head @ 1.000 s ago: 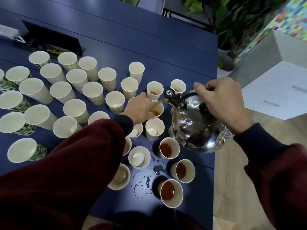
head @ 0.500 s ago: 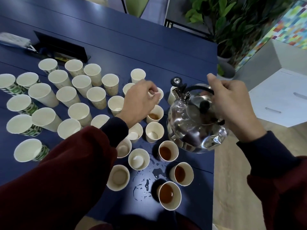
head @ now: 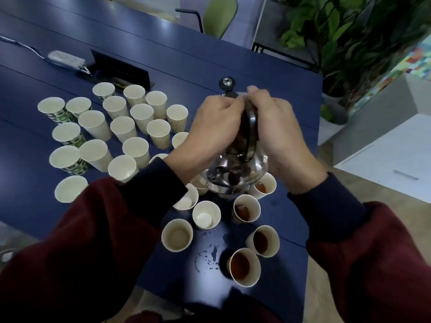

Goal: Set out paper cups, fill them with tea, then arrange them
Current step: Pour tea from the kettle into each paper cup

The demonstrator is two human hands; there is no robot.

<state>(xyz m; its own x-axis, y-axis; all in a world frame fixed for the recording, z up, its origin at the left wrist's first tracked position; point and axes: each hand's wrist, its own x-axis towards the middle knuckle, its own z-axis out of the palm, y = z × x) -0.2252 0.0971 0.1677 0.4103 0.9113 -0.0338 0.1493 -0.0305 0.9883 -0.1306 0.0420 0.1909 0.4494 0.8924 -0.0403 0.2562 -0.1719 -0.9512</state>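
I am at a dark blue table (head: 256, 73). Past its far edge are a green chair (head: 220, 15) and a big leafy plant (head: 338, 31). A white cabinet (head: 384, 159) stands off to my right.

Both my hands are close together over the table. My left hand (head: 217, 127) and my right hand (head: 277, 134) each have their fingers curled round the black handle (head: 250, 122) of a shiny metal kettle (head: 233, 176). The handle runs between my two hands. The kettle's round body is just under my hands, over some cups. Its little whistle cap (head: 227, 82) pokes out past my fingertips. It is a bit blurry here, so I cannot tell if the kettle touches the cups.

Out to the left of my left hand is a big bunch of empty paper cups (head: 137, 148), standing close together. Some of the far left ones have green patterns.

Closer to me than my hands are four cups of brown tea (head: 242, 268). Just left of those is a cup of pale drink (head: 177, 236). Wet drops (head: 210, 252) lie on the table between them.
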